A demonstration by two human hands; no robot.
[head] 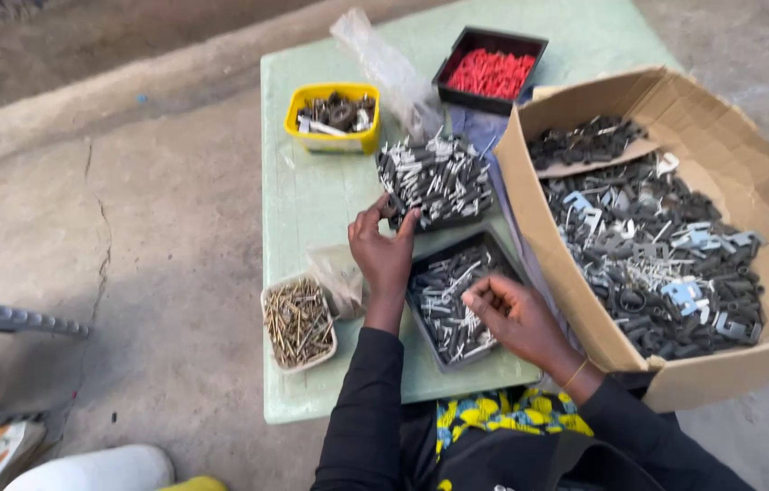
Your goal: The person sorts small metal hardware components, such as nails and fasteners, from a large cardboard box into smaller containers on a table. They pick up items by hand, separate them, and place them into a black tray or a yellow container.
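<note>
Head view, only cam. My left hand [382, 247] reached fwd, fingers spread fairly wide, thumb and forefinger touching the near edge of the far tray [436, 179], which was heaped w/ small grey metal pieces. Nothing clearly held in it; cd not tell if a piece sat under the fingertips. My right hand [516, 314] was curled narrow over the near tray [455, 293], fingertips pinched together as if on one small part; the part itself was too small to make out. Near tray lay just in front of me on the green table [311, 200], touching the side of the big cardboard box [557, 236] full of dark and pale fittings.

Round abt: tub of brass-coloured screws [298, 321] left of my left wrist, clear plastic bag [341, 275] between it and the near tray; yellow tub [333, 116] and black tray of red plugs [491, 71] at the far end, well apart from both hands.

Judgement on method: pick w/ fingertips only, one piece at a time, keep the left hand steady on the far tray's rim so the heap didn't spill, and keep the wrist low so pieces wdn't drop off the table edge.
</note>
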